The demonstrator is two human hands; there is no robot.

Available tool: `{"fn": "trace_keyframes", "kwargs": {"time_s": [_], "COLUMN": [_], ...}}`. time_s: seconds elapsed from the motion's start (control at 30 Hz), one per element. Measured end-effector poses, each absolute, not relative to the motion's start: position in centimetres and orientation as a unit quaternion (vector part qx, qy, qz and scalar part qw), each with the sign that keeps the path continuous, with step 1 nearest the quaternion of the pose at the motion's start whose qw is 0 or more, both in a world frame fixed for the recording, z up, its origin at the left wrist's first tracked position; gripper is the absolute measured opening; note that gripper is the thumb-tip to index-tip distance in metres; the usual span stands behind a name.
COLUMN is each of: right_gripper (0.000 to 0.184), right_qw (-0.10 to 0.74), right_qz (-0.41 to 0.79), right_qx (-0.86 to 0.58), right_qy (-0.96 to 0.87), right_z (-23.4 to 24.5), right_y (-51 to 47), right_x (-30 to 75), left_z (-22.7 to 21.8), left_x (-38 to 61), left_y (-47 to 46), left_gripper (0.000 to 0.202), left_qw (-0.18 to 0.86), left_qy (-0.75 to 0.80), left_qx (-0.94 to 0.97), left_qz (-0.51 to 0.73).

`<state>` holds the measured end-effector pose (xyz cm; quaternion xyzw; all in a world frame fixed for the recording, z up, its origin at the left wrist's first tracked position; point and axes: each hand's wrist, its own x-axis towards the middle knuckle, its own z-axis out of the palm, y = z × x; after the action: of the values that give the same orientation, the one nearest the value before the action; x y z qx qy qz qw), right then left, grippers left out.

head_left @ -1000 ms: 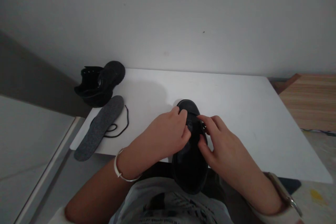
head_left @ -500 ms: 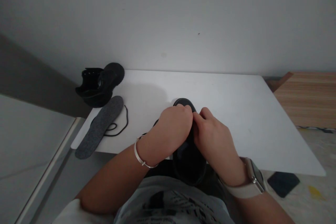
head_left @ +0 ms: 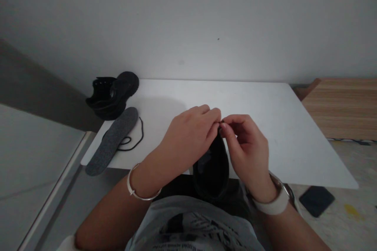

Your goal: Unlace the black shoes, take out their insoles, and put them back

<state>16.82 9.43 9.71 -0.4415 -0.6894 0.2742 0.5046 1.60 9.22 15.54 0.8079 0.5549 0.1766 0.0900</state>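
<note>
A black boot (head_left: 211, 170) stands upright close to my body at the table's front edge, its opening facing up. Over its front, my left hand (head_left: 196, 129) is closed at the upper edge of the boot, hiding the toe and most of the lacing. My right hand (head_left: 246, 141) pinches a short dark strand between thumb and forefinger, apparently a shoelace (head_left: 222, 122). The fingertips of both hands almost meet there. What lies under the left fingers is hidden.
A second black boot (head_left: 113, 96) lies at the table's (head_left: 259, 133) back left corner. A grey insole (head_left: 113, 141) overhangs the left front edge, beside a loose black lace (head_left: 137, 147). Behind stands a wall; a wooden panel (head_left: 341, 106) is at right, a dark pad (head_left: 316, 200) on the floor.
Both hands have lifted slightly from the boot's front. My right hand has turned, opening its palm side toward the left, and its thumb and forefinger now show a pinch on the strand.
</note>
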Motion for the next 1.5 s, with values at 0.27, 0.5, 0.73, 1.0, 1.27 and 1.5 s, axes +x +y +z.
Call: {"fn": "trace_keyframes", "kwargs": {"time_s": [0.27,0.5,0.73,1.0,1.27,1.5], "right_gripper": [0.012,0.011,0.015,0.031,0.035,0.033], "right_qw": [0.58,0.568,0.598,0.633,0.61,0.566], "right_qz": [0.327,0.329,0.271,0.25,0.268,0.307], "right_qx": [-0.421,-0.419,-0.378,-0.256,-0.265,-0.268], "right_qy": [-0.616,-0.627,-0.652,-0.687,-0.697,-0.717], "right_z": [12.5,12.6,14.2,15.6,15.5,15.2], "right_y": [8.8,8.7,7.6,6.5,5.8,5.5], "right_x": [16.7,16.7,18.0,18.7,19.3,19.1], "left_z": [17.3,15.4,6.2,4.2,4.9,4.4], "left_x": [1.5,-0.3,-4.8,-4.6,-5.1,-4.6], "left_y": [8.0,9.1,13.3,15.5,15.2,16.6], "left_gripper": [0.008,0.015,0.032,0.02,0.022,0.023], "left_qw": [0.152,0.222,0.259,0.279,0.288,0.289], "left_qy": [0.505,0.505,0.65,0.626,0.606,0.623], "left_qx": [0.76,0.712,0.665,0.709,0.737,0.719], "left_qz": [0.379,0.435,0.26,0.166,0.08,0.102]}}
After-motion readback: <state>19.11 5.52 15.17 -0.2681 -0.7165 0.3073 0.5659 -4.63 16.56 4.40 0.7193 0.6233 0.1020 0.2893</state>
